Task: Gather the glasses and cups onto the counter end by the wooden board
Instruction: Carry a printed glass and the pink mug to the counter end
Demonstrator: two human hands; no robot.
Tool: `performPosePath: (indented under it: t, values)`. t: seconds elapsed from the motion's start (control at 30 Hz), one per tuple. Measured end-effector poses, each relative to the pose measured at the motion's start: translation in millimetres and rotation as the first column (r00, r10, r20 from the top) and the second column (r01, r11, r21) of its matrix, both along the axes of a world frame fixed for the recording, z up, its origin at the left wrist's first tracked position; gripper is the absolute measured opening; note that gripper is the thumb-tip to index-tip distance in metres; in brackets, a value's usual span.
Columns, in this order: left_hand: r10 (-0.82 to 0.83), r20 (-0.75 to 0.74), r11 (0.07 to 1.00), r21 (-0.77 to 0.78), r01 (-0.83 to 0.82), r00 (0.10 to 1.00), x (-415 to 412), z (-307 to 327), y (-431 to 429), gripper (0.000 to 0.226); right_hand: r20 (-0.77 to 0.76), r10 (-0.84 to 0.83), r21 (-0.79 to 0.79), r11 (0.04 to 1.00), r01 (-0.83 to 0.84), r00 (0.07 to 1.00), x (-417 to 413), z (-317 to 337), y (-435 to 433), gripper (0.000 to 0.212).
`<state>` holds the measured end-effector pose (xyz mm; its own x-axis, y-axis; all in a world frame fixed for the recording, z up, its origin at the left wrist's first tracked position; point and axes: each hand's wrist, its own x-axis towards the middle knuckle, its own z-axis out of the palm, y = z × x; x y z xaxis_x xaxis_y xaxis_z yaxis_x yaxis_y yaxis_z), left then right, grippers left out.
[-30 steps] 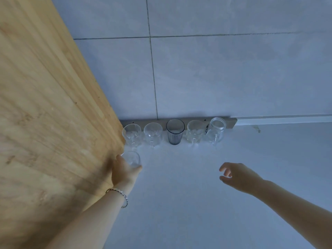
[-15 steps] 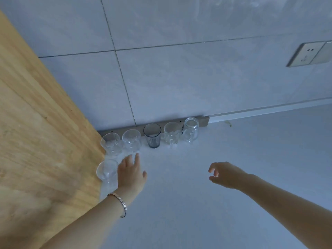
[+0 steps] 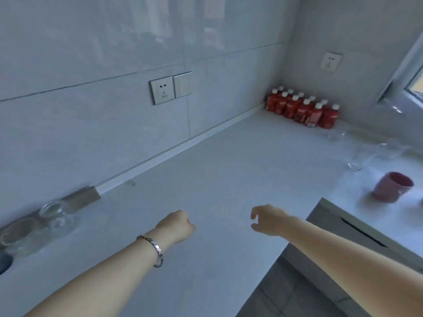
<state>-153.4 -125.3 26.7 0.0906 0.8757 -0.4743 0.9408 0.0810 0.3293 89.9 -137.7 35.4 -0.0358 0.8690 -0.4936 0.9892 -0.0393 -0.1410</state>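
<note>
Reaches forward with both bare forearms, side by side and apart. Shows the left hand [image 3: 177, 227] from the back, wrist straight, fingers tucked under and mostly out of sight, probably in a loose fist, with nothing in it. Holds the right hand [image 3: 266, 219] at about the same level, palm turned inward, fingers loosely curled, thumb set apart from them, empty.

- 2 forearms [image 3: 103, 273] in shot, both bare right to the frame edge
- left hand [image 3: 177, 227] and right hand [image 3: 267, 221] bare as well
- bracelet [image 3: 156, 247] on the left wrist: silvery metal, slim, a chain of small flat faceted links, kinda hexagon-shaped
- links are shiny and catch the light
</note>
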Motion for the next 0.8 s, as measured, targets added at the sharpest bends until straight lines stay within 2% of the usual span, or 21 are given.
performPosePath:
  t: [0.07,0.2,0.3,0.43,0.6,0.7,0.8]
  values:
    - [-0.044,0.038,0.999,0.035,0.042,0.998,70,6,19,0.033,0.055,-0.036,-0.008,0.999,0.036,0.998,76,5,2,0.038]
    - [-0.164,0.111,0.984,0.085,0.155,0.98,200,17,51,0.015,0.175,-0.17,0.006,0.985,0.172,0.97,217,12,-2,0.035]
    - [-0.252,0.098,0.964,0.108,0.241,0.963,278,26,71,0.007,0.203,-0.295,0.001,0.954,0.301,0.934,303,19,-7,0.036]
    - [-0.314,0.084,0.947,0.105,0.305,0.946,357,27,98,0.008,0.169,-0.434,0.011,0.898,0.439,0.885,392,21,-7,0.043]
    - [-0.37,0.039,0.927,0.078,0.366,0.928,426,10,142,0.026,0.069,-0.614,0.196,0.781,0.592,0.787,454,7,16,0.04]
    - [-0.395,0.02,0.918,0.056,0.394,0.918,461,-3,178,0.026,-0.039,-0.694,0.222,0.695,0.684,0.718,472,-6,47,0.056]
    - [-0.432,0.014,0.901,0.035,0.432,0.902,498,-14,218,0.028,-0.103,-0.725,0.141,0.668,0.731,0.681,484,-25,80,0.085]
